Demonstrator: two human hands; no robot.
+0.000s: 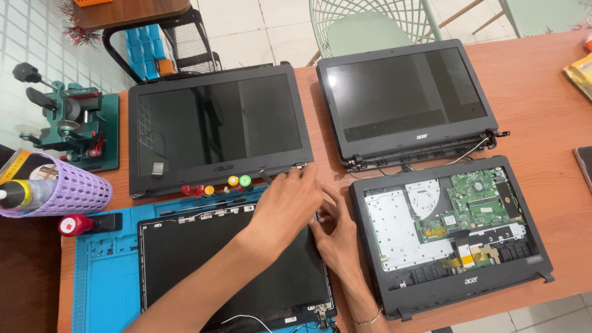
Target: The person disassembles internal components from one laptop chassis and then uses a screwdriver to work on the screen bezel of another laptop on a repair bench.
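Left hand fingers spread on the hinge corner of a black screen panel, right hand just beside, grip unclear, opened laptop base further right

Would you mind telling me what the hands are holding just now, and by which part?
Neither hand clearly holds anything. The left hand and right hand rest at the top right corner of the black laptop panel on the blue mat; the fingertips are hidden.

Three dark laptop screens; yellow packet far right.
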